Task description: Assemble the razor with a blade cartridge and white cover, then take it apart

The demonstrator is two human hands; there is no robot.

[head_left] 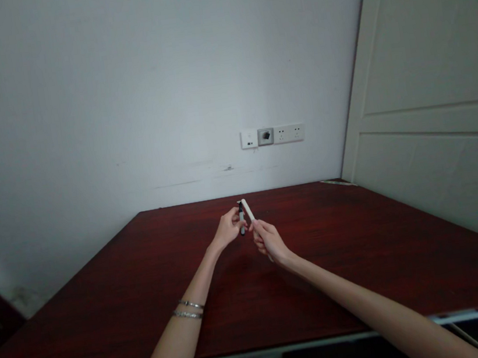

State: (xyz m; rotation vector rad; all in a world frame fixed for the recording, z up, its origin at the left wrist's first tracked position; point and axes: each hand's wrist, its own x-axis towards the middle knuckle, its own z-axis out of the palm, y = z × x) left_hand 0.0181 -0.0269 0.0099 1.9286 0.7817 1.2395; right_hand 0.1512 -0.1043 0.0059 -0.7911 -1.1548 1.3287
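Over the far middle of the table, my left hand (229, 227) is closed around a small grey-and-black handled tool (241, 216), held upright. Its dark top end has a small crosspiece, too small to make out further. Just to the right, my right hand (270, 242) grips a long white stick (248, 210) with its fingers wrapped round it. The stick leans up and to the left, and its upper end meets or nearly meets the top of the tool; I cannot tell if they touch. The stick's lower end shows below my palm.
A dark red wooden table (323, 285) spreads beneath both hands. Behind it stands a pale wall with a row of sockets (288, 133). A white panelled door (432, 77) borders the right side. Items partly show under the table's front edge (244, 352).
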